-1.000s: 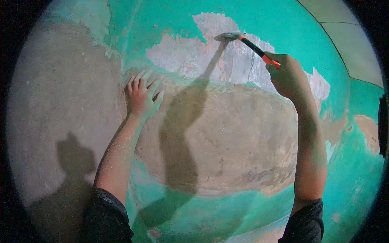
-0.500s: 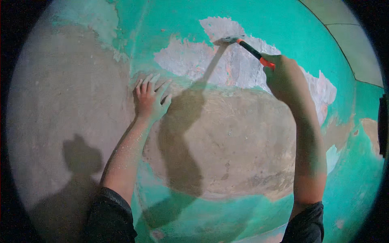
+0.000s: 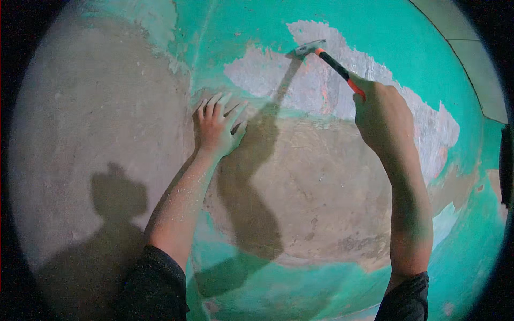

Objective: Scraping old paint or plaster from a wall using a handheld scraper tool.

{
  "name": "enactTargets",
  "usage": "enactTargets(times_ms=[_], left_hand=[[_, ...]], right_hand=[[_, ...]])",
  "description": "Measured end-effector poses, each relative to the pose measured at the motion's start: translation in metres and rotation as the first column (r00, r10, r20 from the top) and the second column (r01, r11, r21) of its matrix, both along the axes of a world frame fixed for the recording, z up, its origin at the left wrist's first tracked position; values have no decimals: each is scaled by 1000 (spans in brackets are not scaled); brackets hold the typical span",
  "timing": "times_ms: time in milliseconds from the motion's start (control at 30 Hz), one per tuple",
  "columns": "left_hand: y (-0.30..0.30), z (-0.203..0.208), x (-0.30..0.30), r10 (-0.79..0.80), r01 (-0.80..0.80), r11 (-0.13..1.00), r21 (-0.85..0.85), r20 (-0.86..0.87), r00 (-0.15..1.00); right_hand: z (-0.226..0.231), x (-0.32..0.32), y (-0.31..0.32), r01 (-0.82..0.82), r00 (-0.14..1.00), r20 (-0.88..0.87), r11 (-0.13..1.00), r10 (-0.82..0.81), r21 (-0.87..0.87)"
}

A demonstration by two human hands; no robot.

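My right hand [image 3: 383, 109] is wrapped round the black and orange handle of a hammer [image 3: 334, 65]. Its metal head lies close over the left edge of a pale, whitish bare patch [image 3: 369, 67] in the green paint; whether it touches the wall I cannot tell. My left hand [image 3: 218, 125] rests against the wall with its fingers spread, lower and to the left, by the border of green paint and brown plaster. Pale specks dot the left forearm [image 3: 184, 198].
The wall [image 3: 305, 182] carries brown bare plaster in the middle and grey-brown plaster [image 3: 107, 101] at left. Green paint [image 3: 417, 43] surrounds the patches. Shadows of my arm and body fall across it. Pale panels [image 3: 460, 59] show at upper right, a dark object [image 3: 505, 166] at the right rim.
The view has shifted, so the wall appears further right. Against the wall, the hammer head has moved left to the pale patch's edge. My left hand keeps its place on the wall.
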State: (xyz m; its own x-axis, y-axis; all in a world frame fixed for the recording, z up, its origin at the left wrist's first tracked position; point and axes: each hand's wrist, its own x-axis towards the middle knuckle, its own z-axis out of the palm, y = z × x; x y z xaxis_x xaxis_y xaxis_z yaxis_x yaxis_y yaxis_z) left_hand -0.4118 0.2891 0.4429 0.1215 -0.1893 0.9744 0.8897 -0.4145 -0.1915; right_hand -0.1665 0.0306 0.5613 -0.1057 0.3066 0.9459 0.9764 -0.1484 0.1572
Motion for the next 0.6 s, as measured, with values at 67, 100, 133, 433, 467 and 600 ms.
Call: enactTargets(times_ms=[67,100,133,433,467,600], left_hand=[[2,1,-2,11,-11,1000,-3,0,1000],[2,0,-1,12,-13,1000,-7,-9,1000],[3,0,-1,11,-11,1000,-12,-10,1000],[2,0,-2,24,-24,1000,-5,-6,1000],[5,0,-1,12,-12,999,32,-6,1000],[4,0,0,-26,26,998,55,1,1000]], right_hand=[[0,0,5,3,1000,-3,1000,-3,6],[2,2,13,31,999,20,999,-31,21],[3,3,17,57,997,43,998,-59,37],[10,-8,23,78,990,108,992,-88,98],[9,-8,21,77,990,107,992,-87,96],[18,-7,26,77,979,176,985,-104,153]])
